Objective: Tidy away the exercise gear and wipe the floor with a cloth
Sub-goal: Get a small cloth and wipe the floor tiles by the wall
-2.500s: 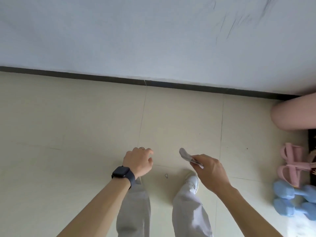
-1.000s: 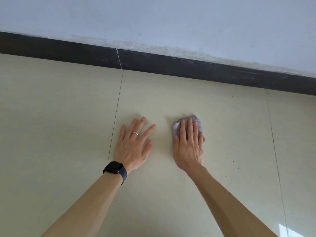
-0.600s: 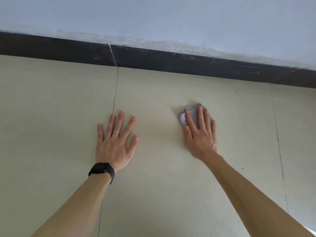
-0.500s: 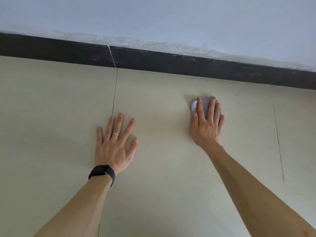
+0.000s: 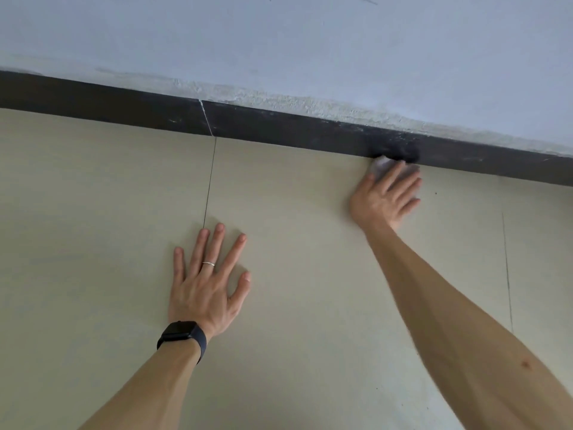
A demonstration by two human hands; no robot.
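Note:
My right hand [image 5: 386, 197] lies flat with straight fingers on a small pale grey cloth [image 5: 380, 165], pressing it to the beige tiled floor [image 5: 294, 274] right against the dark skirting board [image 5: 279, 125]. Only the cloth's far left corner shows past my fingertips. The hand is slightly blurred. My left hand [image 5: 207, 280] rests palm down on the floor with its fingers spread, holding nothing; it wears a ring and a black watch at the wrist. No exercise gear is in view.
A white wall [image 5: 279, 41] rises above the skirting board. Thin tile joints run across the floor at the left [image 5: 210, 181] and at the right [image 5: 506, 268]. A few small dark specks lie on the tile to the right of my right hand.
My right hand has slid the cloth away from me and to the right, up to the skirting board. My left hand has stayed flat on the floor.

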